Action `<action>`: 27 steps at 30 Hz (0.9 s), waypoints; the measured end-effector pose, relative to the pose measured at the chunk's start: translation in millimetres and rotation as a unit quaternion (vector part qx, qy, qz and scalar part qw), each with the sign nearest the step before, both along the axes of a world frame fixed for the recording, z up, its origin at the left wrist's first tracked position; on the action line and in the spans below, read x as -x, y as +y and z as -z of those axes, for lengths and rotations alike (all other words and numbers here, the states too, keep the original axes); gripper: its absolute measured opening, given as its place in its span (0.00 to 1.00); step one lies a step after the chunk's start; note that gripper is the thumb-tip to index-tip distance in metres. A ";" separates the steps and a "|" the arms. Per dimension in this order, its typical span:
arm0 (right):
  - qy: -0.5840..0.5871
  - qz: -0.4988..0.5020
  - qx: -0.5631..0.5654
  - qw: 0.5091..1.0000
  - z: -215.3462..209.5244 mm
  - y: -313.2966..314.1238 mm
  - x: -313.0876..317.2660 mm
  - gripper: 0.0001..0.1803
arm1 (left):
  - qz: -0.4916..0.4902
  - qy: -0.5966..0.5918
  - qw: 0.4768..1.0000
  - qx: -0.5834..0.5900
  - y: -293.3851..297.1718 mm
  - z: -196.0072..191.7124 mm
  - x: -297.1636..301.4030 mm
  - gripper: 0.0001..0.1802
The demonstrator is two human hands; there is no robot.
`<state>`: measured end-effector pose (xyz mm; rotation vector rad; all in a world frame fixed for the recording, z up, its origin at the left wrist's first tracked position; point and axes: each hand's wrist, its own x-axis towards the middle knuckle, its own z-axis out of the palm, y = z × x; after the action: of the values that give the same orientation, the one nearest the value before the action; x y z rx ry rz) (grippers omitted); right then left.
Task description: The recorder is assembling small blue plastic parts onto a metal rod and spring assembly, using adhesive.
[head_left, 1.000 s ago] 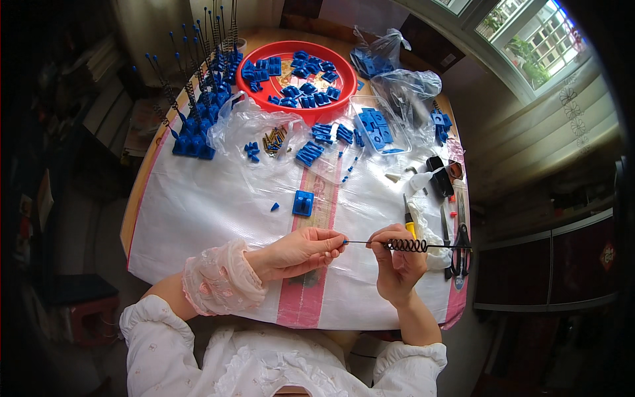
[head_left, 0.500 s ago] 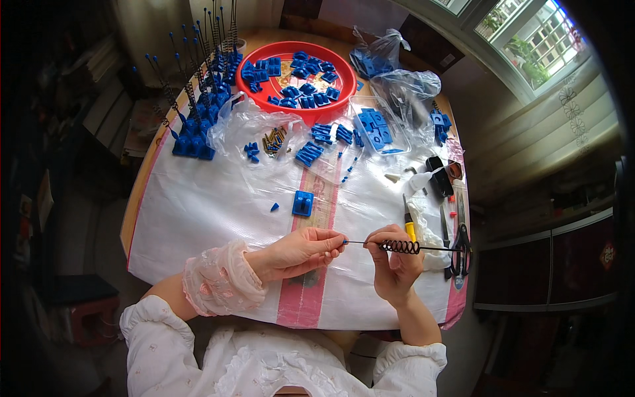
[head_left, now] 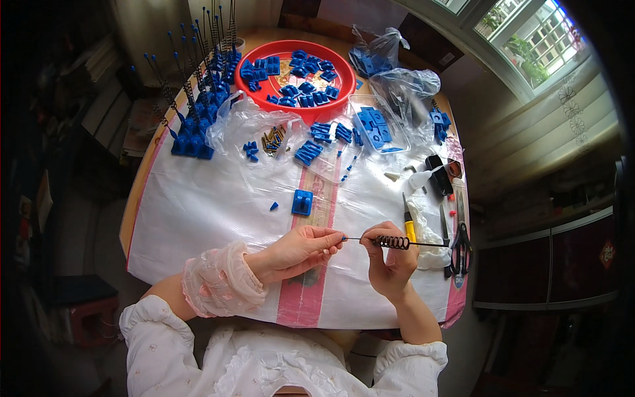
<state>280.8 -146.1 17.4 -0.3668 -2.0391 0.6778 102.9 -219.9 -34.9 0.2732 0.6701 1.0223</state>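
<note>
A thin black rod [head_left: 426,244] with a dark coiled spring [head_left: 391,242] on it lies level above the near edge of the table. My right hand [head_left: 389,264] grips the rod at the spring. My left hand [head_left: 301,250] pinches the rod's left end, where a tiny blue cap [head_left: 344,238] shows at the fingertips. A single blue plastic block [head_left: 302,202] lies on the white sheet just beyond my left hand, with a small blue piece [head_left: 273,206] to its left.
A red round tray [head_left: 297,109] of blue blocks stands at the back. Finished blue blocks with upright rods [head_left: 198,126] cluster at the back left. Plastic bags [head_left: 403,86], loose blue parts [head_left: 324,135], a yellow-handled tool [head_left: 409,225] and scissors [head_left: 461,238] lie to the right.
</note>
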 end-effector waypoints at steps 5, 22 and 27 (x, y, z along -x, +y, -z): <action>-0.037 0.006 -0.019 0.999 0.1 4.1 3.1 0.07 | -0.020 -0.020 1.000 0.013 -1.2 -4.1 0.3 0.16; -0.069 0.048 0.054 0.995 29.3 22.5 6.9 0.07 | -0.013 -0.087 0.996 0.028 0.2 8.0 4.5 0.20; -0.070 0.046 0.061 0.995 28.4 21.6 7.4 0.07 | -0.014 -0.104 0.994 0.024 -0.5 9.6 5.5 0.23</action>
<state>273.5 -124.5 -10.9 -0.5908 -2.1027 0.7401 97.4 -220.4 -44.5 0.1130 0.5099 1.0432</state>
